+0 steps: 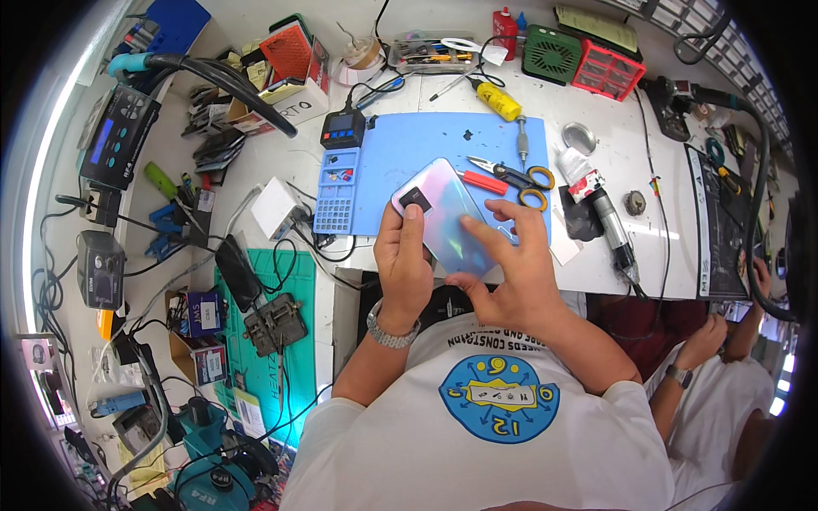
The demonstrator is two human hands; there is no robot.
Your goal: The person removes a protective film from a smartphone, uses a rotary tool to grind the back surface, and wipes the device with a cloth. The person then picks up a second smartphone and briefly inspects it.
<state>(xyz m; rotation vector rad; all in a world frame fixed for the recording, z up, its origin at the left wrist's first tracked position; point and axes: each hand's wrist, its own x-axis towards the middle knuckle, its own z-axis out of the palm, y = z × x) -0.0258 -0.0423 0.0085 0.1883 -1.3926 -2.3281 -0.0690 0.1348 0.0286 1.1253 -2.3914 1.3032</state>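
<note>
A smartphone [452, 217] with a pearly pink-and-blue back tilts over the front of the blue mat, back side up. My left hand [400, 268] is closed on its left edge, thumb beside the dark square camera patch [416, 200]. On the lower right, my right hand [524, 268] grips the phone, index fingertip on the back and thumb at the bottom edge; its other fingers are partly hidden. Just beyond lie a red-handled tool [483, 181], scissors [515, 177] with orange finger loops and a grey metal-handled screwdriver [522, 140].
The blue mat [400, 132] covers the bench's middle. Rightward lie a yellow bottle [498, 100], a silver-and-black power tool [615, 230] and a black mat [724, 221]. A green mat [290, 375] bears a metal clamp fixture [274, 324]. Another person's hand [704, 339] is at the right.
</note>
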